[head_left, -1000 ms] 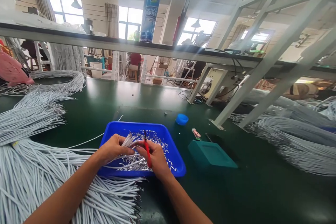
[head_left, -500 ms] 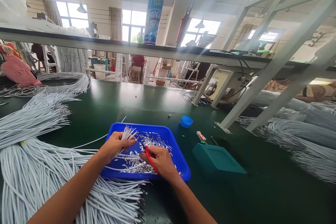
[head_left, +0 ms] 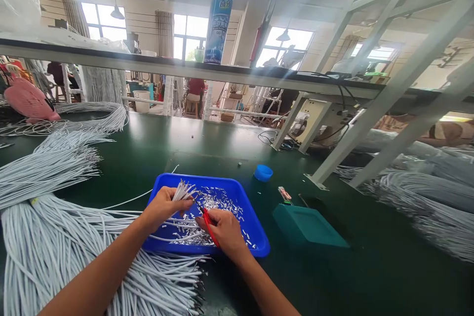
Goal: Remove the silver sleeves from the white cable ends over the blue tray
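Over the left part of a blue tray (head_left: 255,229), my left hand (head_left: 165,207) is closed around a small bunch of white wires (head_left: 183,190), their ends fanned upward. My right hand (head_left: 224,231) grips red-handled pliers (head_left: 209,224), whose dark tip points up and left, close to my left fingertips. Whether the tip touches a wire is too small to tell. Many small silvery pieces (head_left: 211,201) lie scattered in the tray. A large pile of white wires (head_left: 66,237) spreads from the left to the tray's near side.
A teal box (head_left: 309,224) and a small blue cup (head_left: 263,173) stand right of the tray. Metal legs (head_left: 333,143) hold up a shelf (head_left: 155,61) bearing a spray can (head_left: 219,24). More wires (head_left: 425,197) lie far right. A person (head_left: 195,90) sits in the background.
The pliers' tip has moved slightly up and left, nearer to my left fingertips, and its dark jaws show more. My left hand still holds the bunch in nearly the same place.
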Available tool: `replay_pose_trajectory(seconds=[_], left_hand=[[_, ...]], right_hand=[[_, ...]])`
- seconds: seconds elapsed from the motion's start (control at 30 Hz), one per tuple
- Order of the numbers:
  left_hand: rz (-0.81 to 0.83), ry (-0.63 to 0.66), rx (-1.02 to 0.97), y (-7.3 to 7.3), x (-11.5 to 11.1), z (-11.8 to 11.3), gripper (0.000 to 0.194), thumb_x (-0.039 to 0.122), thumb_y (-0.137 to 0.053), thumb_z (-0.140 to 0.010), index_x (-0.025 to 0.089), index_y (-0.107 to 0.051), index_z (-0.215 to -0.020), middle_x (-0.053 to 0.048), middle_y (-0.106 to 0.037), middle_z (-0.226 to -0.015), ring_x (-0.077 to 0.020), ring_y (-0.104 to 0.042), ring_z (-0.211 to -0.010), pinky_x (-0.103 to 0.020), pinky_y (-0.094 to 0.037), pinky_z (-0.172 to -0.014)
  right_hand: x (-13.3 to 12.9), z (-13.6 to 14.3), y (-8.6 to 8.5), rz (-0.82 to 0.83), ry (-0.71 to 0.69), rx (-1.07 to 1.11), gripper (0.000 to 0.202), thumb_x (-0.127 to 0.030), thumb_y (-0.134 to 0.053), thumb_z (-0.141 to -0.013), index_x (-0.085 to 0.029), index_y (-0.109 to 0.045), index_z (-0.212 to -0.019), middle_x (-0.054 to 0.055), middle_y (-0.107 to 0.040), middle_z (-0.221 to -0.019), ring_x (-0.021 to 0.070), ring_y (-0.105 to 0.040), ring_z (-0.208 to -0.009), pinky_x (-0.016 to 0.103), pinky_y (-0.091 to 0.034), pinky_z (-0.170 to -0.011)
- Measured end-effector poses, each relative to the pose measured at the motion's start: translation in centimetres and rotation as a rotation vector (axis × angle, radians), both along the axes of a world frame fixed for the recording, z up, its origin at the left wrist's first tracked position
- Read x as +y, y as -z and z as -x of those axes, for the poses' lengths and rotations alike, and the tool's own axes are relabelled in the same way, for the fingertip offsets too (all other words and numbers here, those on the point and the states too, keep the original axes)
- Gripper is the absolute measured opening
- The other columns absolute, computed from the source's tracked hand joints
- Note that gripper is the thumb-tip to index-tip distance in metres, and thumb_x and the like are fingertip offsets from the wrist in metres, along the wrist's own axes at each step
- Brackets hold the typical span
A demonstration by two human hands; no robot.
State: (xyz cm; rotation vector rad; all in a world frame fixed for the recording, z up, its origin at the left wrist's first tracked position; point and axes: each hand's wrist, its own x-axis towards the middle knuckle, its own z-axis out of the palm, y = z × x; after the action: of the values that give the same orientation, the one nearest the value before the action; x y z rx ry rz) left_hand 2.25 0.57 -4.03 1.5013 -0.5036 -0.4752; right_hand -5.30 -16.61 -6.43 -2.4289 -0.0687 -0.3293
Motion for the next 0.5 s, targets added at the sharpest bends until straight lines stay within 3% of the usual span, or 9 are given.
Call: replay_pose_trajectory(seconds=[0.1, 0.27, 0.33, 0.5], left_hand=[[0.038, 0.096, 0.135, -0.2, 0.1, 0.1, 0.029, 0.038, -0.073, -0.065, 0.01, -0.066, -0.07, -0.002, -0.058, -0.057, -0.0105, -0.048, -0.052, -0.024, -0.036, -0.055], [-0.002, 0.006, 0.177, 0.0, 0.1, 0.0, 0.029, 0.039, -0.074, -0.063, 0.011, -0.067, -0.068, -0.002, -0.059, -0.06, -0.0113, -0.049, -0.059, -0.024, -0.034, -0.06], [-0.014, -0.008, 0.166, 0.0, 0.1, 0.0, 0.03, 0.039, -0.074, -0.062, 0.011, -0.067, -0.07, -0.002, -0.06, -0.063, -0.0123, -0.05, -0.062, -0.024, -0.034, -0.063], [-0.102, 0.077, 0.06, 0.2, -0.1, 0.2, 0.028, 0.039, -0.07, -0.065, 0.011, -0.066, -0.069, -0.001, -0.057, -0.06, -0.0119, -0.046, -0.059, -0.025, -0.031, -0.06]], right_hand=[[0.0, 0.0, -0.1, -0.03, -0.061, -0.026, 0.04, -0.045, -0.052, -0.08, -0.017, -0.048, -0.052, 0.0, -0.05, -0.058, 0.0111, -0.043, -0.055, 0.023, -0.026, -0.052], [-1.4, -0.3, -0.7, -0.08, -0.103, 0.039, 0.03, -0.046, -0.059, -0.075, -0.018, -0.067, -0.069, 0.003, -0.06, -0.07, 0.0147, -0.051, -0.064, 0.024, -0.033, -0.056], [-1.6, -0.4, -0.7, -0.234, -0.058, 0.057, 0.03, -0.047, -0.061, -0.073, -0.018, -0.068, -0.073, 0.002, -0.059, -0.067, 0.0136, -0.049, -0.06, 0.024, -0.032, -0.055], [0.5, -0.6, -0.5, -0.862, -0.061, 0.076, 0.033, -0.047, -0.063, -0.07, -0.017, -0.066, -0.084, -0.002, -0.052, -0.062, 0.0093, -0.038, -0.053, 0.023, -0.03, -0.051]])
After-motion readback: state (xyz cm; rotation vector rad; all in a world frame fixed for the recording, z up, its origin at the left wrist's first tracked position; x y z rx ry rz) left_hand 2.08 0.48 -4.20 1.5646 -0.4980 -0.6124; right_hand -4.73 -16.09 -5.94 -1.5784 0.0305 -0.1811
